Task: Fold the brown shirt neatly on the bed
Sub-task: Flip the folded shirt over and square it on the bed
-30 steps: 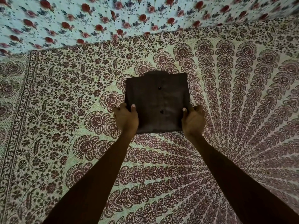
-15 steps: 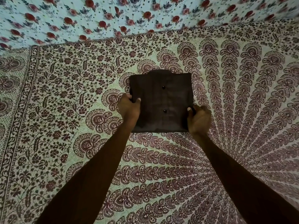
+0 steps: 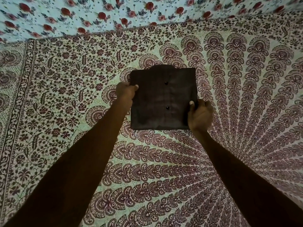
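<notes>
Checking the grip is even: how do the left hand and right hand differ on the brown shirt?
The left hand grips the left edge of the brown shirt higher, near the upper button; the right hand grips the right edge lower, near the lower button. The right hand looks blurred, the left hand sharper. Both pinch an edge, thumb on top.

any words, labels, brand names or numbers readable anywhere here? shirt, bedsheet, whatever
There is no readable text anywhere in this view.
The folded brown shirt shows only two dark buttons and no visible tag or label.
The bedsheet and the floral cloth carry only printed patterns, with no lettering.
The left hand and right hand grip the shirt's side edges. Anything under them is hidden.
</notes>
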